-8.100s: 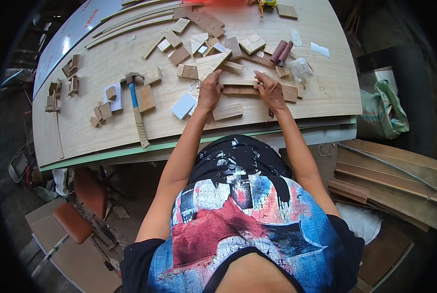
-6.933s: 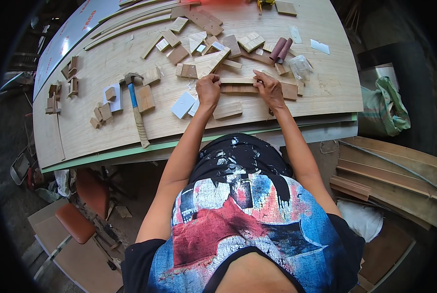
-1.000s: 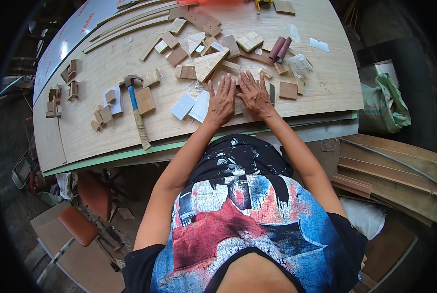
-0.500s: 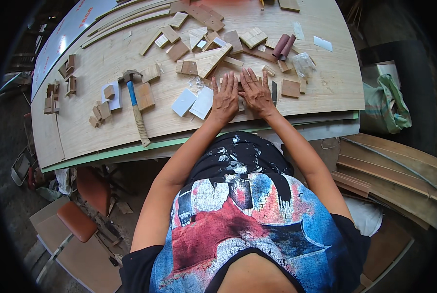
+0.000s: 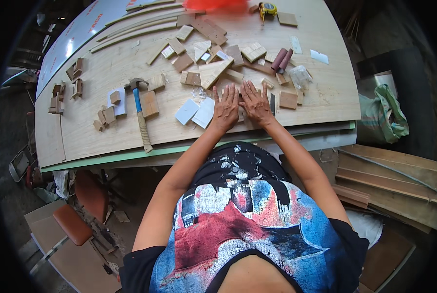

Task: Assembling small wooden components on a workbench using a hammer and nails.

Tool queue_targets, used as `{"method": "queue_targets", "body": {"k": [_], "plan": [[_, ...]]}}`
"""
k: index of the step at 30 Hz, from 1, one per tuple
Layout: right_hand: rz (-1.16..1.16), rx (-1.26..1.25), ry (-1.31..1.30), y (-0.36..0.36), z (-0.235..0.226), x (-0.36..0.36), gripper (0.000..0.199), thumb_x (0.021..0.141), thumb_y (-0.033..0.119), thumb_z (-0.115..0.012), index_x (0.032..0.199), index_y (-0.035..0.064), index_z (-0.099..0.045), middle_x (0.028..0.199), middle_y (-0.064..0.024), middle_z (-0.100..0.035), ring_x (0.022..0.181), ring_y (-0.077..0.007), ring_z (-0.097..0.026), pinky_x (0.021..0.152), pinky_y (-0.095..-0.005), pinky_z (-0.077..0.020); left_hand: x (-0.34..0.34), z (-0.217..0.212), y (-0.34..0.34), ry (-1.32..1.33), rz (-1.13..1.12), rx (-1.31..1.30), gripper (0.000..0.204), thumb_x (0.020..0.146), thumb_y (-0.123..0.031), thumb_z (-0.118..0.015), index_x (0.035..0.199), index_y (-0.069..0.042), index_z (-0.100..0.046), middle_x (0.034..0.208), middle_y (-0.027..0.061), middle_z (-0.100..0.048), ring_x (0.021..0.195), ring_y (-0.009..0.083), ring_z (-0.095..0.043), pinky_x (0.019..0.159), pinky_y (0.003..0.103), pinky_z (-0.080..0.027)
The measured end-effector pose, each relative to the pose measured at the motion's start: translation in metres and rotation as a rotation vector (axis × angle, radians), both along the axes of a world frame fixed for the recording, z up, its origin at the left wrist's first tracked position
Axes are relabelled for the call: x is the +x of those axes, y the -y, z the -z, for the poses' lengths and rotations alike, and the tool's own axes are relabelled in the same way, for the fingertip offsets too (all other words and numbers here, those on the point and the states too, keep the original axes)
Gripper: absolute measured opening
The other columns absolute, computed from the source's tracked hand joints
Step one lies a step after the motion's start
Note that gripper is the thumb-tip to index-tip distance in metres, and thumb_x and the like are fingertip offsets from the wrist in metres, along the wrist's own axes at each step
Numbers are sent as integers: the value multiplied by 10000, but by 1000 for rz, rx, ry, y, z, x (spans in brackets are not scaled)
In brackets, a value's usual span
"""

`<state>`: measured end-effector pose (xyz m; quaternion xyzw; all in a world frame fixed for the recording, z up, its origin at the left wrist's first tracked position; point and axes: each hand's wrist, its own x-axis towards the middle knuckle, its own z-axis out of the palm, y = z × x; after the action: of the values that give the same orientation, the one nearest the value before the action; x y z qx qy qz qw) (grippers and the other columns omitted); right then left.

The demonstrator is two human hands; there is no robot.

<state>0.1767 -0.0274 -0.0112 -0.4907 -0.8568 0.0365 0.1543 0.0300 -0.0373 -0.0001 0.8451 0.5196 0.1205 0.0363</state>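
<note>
Keep your left hand (image 5: 226, 108) and right hand (image 5: 256, 103), fingers spread and palms flat, pressing evenly on the wooden piece (image 5: 240, 101) mostly hidden beneath them at frame centre, so it cannot slide on the workbench (image 5: 326, 93).

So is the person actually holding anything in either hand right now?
Nothing is gripped. The left hand and right hand lie flat, fingers spread, side by side, pressing on wood pieces mostly hidden beneath them on the table.
</note>
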Motion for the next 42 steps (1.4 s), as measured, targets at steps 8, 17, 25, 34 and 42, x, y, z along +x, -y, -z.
{"method": "queue_targets", "body": {"k": [8,17,25,34,42], "plan": [[6,6,-72,-1,-7,-1,527,823,293,-418,1243,-6,-311,1315,-146,-285,1239,-256,-237,978,-546,-51,-7,4,2,194,-32,22,452,764,-92,-397,1199,24,-367,1285,176,-322,1211,265,-294,964,566,36],[-22,17,52,-1,7,-13,525,822,323,-402,1241,15,-332,1322,-129,-278,1247,-243,-219,975,-552,-34,-6,5,4,101,-106,-22,475,790,-173,-393,1229,2,-345,1303,161,-302,1231,257,-257,947,586,64],[-26,37,0,0,6,-14,521,814,309,-419,1238,17,-341,1319,-127,-289,1242,-243,-234,974,-550,-28,-5,8,4,49,-106,-40,488,782,-176,-379,1235,3,-339,1314,164,-281,1242,260,-233,954,577,59],[-54,-13,10,-1,1,-9,486,811,257,-439,1233,32,-349,1299,-134,-320,1230,-247,-262,974,-547,-64,-8,6,2,108,-101,-46,453,761,-128,-405,1198,-6,-391,1281,152,-343,1216,243,-292,961,569,51],[-10,63,-275,-22,-9,29,501,694,105,-584,1159,26,-414,1071,-147,-520,990,-276,-496,884,-381,-350,-23,-2,-16,388,-92,116,390,695,-44,-541,1078,-16,-472,1047,124,-519,1012,245,-471,937,432,-266]]}}
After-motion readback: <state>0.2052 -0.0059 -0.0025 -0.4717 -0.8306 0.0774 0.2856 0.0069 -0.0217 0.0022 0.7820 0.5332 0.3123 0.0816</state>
